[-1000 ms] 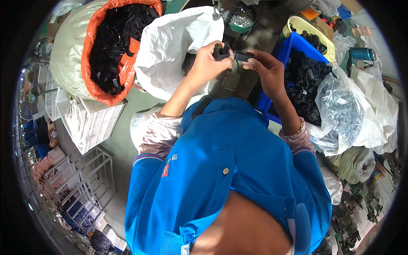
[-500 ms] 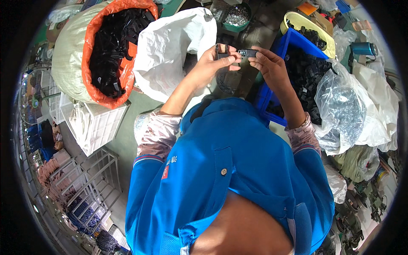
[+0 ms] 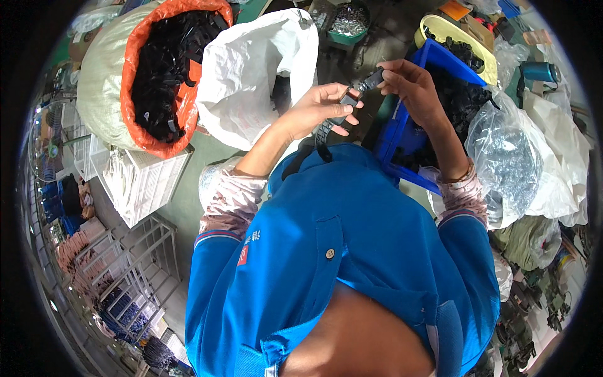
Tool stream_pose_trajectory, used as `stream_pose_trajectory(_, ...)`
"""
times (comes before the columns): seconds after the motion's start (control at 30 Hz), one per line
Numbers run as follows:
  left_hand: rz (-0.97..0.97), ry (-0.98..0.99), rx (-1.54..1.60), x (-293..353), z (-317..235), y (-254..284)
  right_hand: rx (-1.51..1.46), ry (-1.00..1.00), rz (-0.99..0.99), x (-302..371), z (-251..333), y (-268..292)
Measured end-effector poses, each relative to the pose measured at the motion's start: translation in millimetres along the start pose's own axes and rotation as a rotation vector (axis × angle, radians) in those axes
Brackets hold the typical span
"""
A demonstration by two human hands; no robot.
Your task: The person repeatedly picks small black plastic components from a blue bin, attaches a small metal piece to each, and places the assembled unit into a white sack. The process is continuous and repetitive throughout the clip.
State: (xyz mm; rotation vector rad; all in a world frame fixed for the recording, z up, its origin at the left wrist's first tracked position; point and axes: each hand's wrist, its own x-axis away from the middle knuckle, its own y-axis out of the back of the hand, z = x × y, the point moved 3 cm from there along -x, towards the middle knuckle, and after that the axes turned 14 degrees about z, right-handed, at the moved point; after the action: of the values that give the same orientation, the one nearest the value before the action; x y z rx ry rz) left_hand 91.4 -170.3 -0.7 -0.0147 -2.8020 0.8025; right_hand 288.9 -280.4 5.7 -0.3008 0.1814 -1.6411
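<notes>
White plastic first, at the left: a crate (image 3: 154, 188), and above it a pale sack (image 3: 100, 85) with an orange lining (image 3: 164, 149), heaped with black parts (image 3: 160, 75). Next along, a white bag (image 3: 229, 85) gapes open, something dark down inside.

Now the centre! The left hand (image 3: 323, 108) has thumb and fingers pinched on a dark part (image 3: 350, 99), just right of the bag. Facing it, the right hand (image 3: 411, 87) grips a black piece (image 3: 374, 79) by its far end, fingertips closed — and the two ends come very close between the hands. Further right, a blue bin (image 3: 455, 69) is loaded with black stock (image 3: 461, 103), a yellow basin (image 3: 474, 41) behind it.

How far along? Midway through this pair, it seems: both pieces are up in the fingers, neither put down, and plenty of stock lies in the bin.

Hard to make out — whether the two pieces touch, or are joined. Fingers cover much of the dark part, the bag's wall hides most of its contents, and the right forearm cuts across the bin.
</notes>
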Motion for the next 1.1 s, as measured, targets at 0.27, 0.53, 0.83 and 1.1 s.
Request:
stream_pose_trajectory(0.27, -0.013, -0.022, -0.082, -4, 6, -2, 0.222, -0.048, 0.077, -4, -2, -2)
stream_pose_trajectory(0.53, -0.063, -0.03, -0.089, -12, 6, 1, 0.192, -0.037, 0.03, -1, -6, -11)
stream_pose_trajectory(0.83, -0.137, -0.093, -0.343, -38, -6, -13, 0.146, 0.027, 0.022, 12, -7, -16)
stream_pose_trajectory(1.1, -0.332, -0.076, -0.535, -45, -24, -19, 0.1, 0.1, 0.007, 25, 9, -2)
